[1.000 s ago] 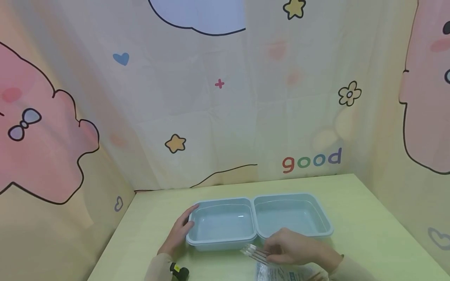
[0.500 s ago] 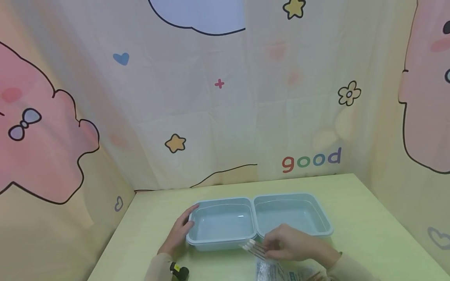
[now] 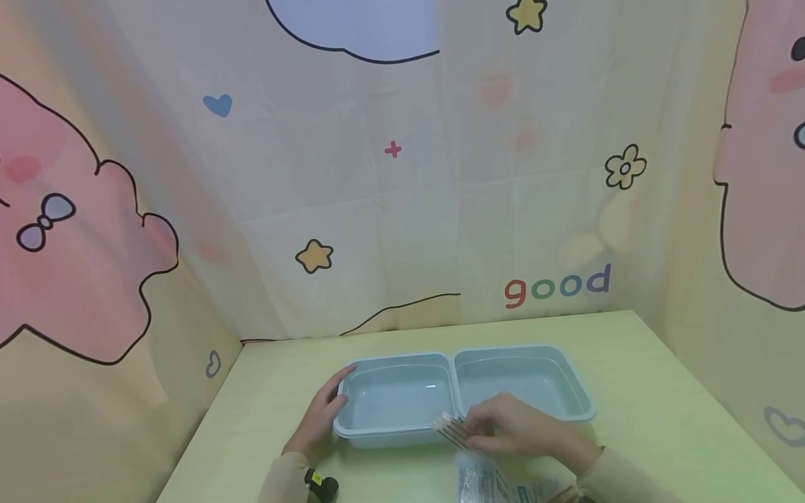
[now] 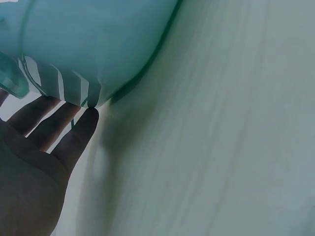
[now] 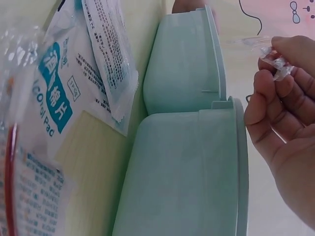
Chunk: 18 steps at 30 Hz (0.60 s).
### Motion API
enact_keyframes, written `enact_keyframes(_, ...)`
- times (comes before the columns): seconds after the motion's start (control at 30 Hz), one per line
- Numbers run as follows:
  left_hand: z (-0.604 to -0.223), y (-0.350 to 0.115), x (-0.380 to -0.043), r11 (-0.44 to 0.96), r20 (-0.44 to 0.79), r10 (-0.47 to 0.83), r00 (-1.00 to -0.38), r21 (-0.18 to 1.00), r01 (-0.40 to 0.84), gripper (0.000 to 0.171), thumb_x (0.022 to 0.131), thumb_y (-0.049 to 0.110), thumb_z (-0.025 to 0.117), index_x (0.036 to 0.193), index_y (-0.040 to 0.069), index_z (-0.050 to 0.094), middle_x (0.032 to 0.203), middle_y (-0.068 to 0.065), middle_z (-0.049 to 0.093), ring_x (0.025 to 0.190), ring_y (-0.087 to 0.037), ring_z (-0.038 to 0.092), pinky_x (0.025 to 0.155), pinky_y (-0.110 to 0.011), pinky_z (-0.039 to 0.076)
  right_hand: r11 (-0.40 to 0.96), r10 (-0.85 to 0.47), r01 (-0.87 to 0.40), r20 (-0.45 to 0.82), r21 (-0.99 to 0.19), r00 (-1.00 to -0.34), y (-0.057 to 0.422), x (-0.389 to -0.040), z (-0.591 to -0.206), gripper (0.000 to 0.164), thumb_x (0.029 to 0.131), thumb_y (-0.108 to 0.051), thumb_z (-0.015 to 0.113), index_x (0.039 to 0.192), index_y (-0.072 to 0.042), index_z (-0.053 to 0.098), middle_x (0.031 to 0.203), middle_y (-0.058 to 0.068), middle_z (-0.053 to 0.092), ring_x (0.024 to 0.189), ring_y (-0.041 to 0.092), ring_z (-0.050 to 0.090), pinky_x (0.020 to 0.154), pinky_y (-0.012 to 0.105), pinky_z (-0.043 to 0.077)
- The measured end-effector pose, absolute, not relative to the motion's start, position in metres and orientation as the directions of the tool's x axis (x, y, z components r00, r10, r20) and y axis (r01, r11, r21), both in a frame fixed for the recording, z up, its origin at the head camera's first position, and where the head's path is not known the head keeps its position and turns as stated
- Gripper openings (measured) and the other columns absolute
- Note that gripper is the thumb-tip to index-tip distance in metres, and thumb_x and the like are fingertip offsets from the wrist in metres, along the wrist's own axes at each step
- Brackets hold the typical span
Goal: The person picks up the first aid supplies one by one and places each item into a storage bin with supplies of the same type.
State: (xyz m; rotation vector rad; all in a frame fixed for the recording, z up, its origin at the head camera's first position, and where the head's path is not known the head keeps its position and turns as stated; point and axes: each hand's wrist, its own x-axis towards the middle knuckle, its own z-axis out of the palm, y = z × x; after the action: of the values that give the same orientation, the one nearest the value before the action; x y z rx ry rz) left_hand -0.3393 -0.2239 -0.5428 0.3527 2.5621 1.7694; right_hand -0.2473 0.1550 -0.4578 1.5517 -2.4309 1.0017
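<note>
Two pale blue-green plastic containers stand side by side, the left container (image 3: 396,398) and the right container (image 3: 522,384). My left hand (image 3: 319,416) rests on the left end of the left container, thumb and fingertips at its rim. In the left wrist view, the left fingers (image 4: 81,132) reach fairly straight against the container wall (image 4: 98,44). My right hand (image 3: 518,429) pinches a small clear plastic packet (image 3: 451,427) showing several thin, white-tipped sticks, held over the containers' front rims. Crinkled clear plastic (image 5: 278,64) shows between the fingers in the right wrist view.
Flat printed alcohol pad sachets (image 5: 56,93) and other clear-wrapped packets (image 3: 481,482) lie in front of the containers, below my right hand. A black object with a yellow label (image 3: 322,485) is by my left wrist. A printed curtain (image 3: 402,209) hangs behind the table (image 3: 654,412).
My right hand has risen slightly and moved a little away from me with the clear packet, uncovering more of the packets below. The left hand and the containers have stayed put.
</note>
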Motion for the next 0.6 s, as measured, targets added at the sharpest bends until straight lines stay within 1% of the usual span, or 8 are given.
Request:
enact_keyframes(0.2, -0.543, -0.225, -0.341, 0.339, 0.116, 0.186, -0.976, 0.925, 0.174, 0.058, 0.090, 0.011, 0.051, 0.143, 0.032, 0.046, 0.157, -0.002, 0.035, 0.145, -0.033, 0.029, 0.115, -0.059, 0.025, 0.262, -0.768, -0.820, 0.404, -0.509, -0.496, 0.152, -0.251, -0.456, 0.003, 0.091, -0.019, 0.067, 0.088, -0.019, 0.068, 0.077, -0.014, 0.065, 0.069, -0.010, 0.054, 0.061, 0.014, 0.052)
enact_keyframes(0.37, -0.543, -0.226, -0.341, 0.321, 0.096, 0.190, -0.977, 0.935, 0.154, 0.057, 0.092, 0.011, 0.050, 0.144, 0.034, 0.045, 0.157, -0.002, 0.033, 0.145, -0.033, 0.029, 0.115, -0.059, 0.025, 0.267, -0.754, -0.817, 0.417, -0.511, -0.507, 0.147, -0.253, -0.453, 0.004, 0.091, -0.021, 0.068, 0.088, -0.019, 0.068, 0.076, -0.015, 0.065, 0.068, -0.010, 0.053, 0.059, 0.016, 0.052)
enact_keyframes(0.5, -0.544, -0.225, -0.340, 0.322, 0.094, 0.194, -0.976, 0.934, 0.154, 0.058, 0.092, 0.008, 0.048, 0.145, 0.032, 0.045, 0.157, -0.005, 0.033, 0.144, -0.035, 0.030, 0.115, -0.059, 0.025, 0.280, -0.733, -0.804, 0.423, -0.525, -0.532, 0.144, -0.255, -0.453, 0.003, 0.090, -0.020, 0.068, 0.088, -0.019, 0.069, 0.075, -0.015, 0.065, 0.066, -0.010, 0.054, 0.057, 0.015, 0.051)
enact_keyframes(0.6, -0.535, -0.222, -0.334, 0.325, 0.095, 0.200, -0.975, 0.932, 0.158, 0.058, 0.092, 0.006, 0.047, 0.146, 0.027, 0.045, 0.157, -0.007, 0.033, 0.144, -0.037, 0.030, 0.115, -0.059, 0.025, 0.287, -0.712, -0.793, 0.434, -0.538, -0.552, 0.141, -0.257, -0.452, 0.002, 0.090, -0.018, 0.068, 0.089, -0.019, 0.070, 0.075, -0.014, 0.066, 0.066, -0.009, 0.055, 0.058, 0.016, 0.051)
